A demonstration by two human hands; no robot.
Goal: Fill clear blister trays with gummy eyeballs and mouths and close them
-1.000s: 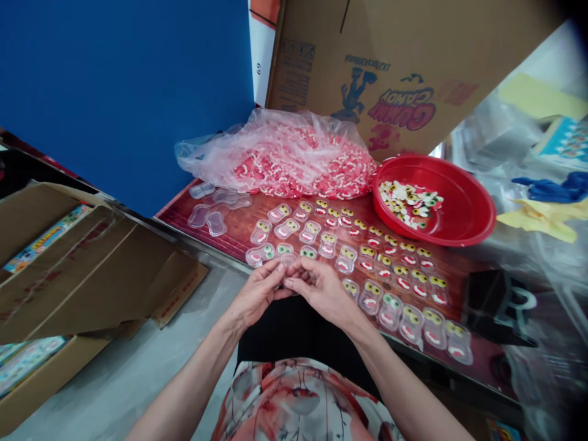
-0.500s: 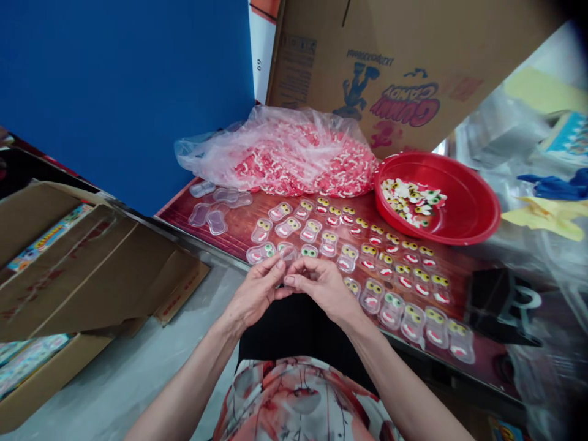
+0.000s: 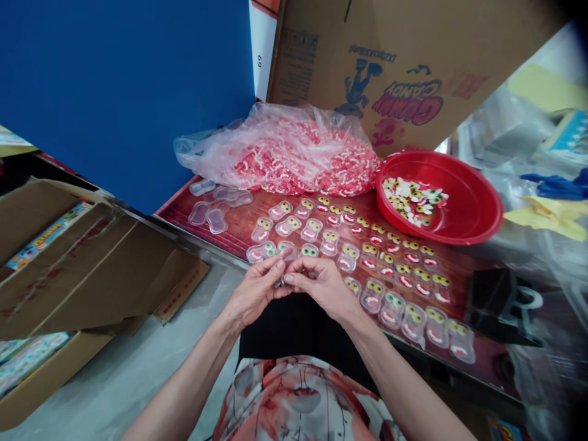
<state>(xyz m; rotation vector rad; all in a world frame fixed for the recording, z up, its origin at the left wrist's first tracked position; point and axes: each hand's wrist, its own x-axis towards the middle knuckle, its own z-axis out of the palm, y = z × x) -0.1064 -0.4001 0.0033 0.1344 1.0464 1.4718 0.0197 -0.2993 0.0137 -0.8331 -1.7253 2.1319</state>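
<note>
My left hand (image 3: 255,291) and my right hand (image 3: 321,283) meet fingertip to fingertip at the near edge of a dark red table (image 3: 239,236). Together they pinch a small clear plastic candy case (image 3: 285,257), mostly hidden by the fingers. Just beyond lie rows of filled clear cases (image 3: 376,269) holding eye and mouth gummies. A few empty clear cases (image 3: 212,211) lie at the table's left end.
A clear bag of red and white gummies (image 3: 294,156) sits at the back. A red bowl (image 3: 468,205) with eye gummies stands at the right. A big cardboard carton (image 3: 395,67) leans behind. Flattened cartons (image 3: 87,263) lie left; a black object (image 3: 498,303) sits right.
Both hands stay together on the small case, fingers shifting only slightly. The view has drifted a little.
</note>
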